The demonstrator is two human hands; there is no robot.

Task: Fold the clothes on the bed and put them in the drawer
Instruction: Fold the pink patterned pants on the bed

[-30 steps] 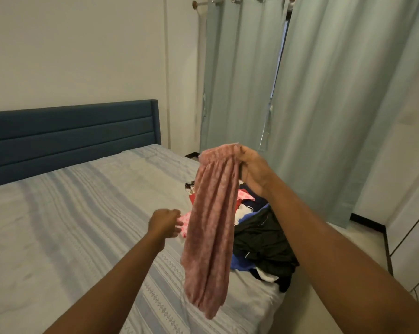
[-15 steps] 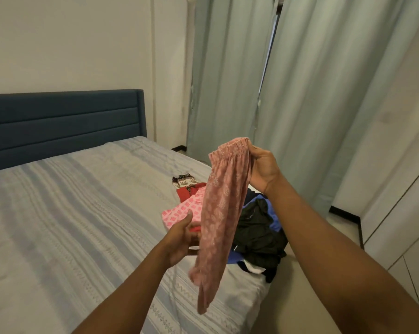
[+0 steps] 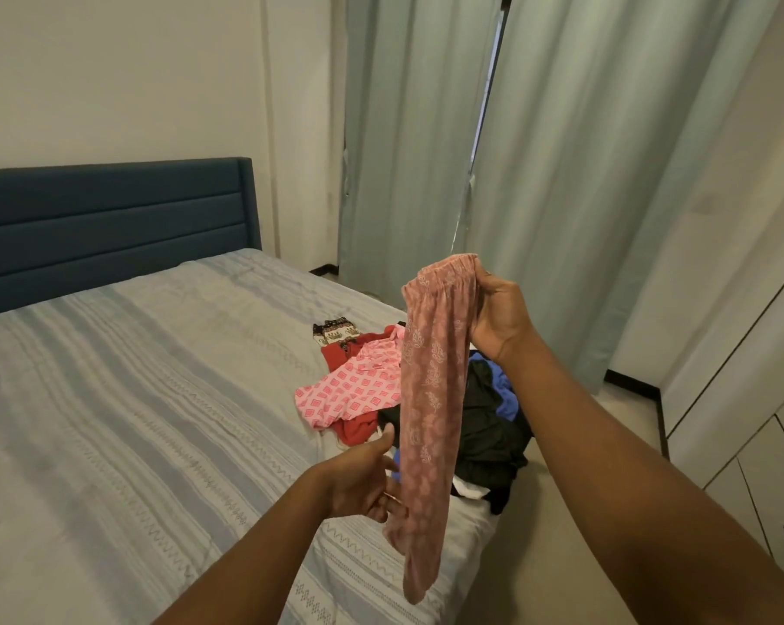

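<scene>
Gripped at its twelve-o'clock waistband by the right hand (image 3: pixel 498 315), the limp, light pink garment (image 3: pixel 431 399) is probably best caught at six o'clock by the unclenched left hand (image 3: pixel 363 480).

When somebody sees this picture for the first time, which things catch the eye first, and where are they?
A long pink patterned garment hangs in the middle of the view, its waistband gripped by the right hand, with the left hand open beside its lower part. Behind it, a heap of unfolded clothes in pink, red, black and blue lies near the right edge of the bed, in front of pale green curtains.
</scene>
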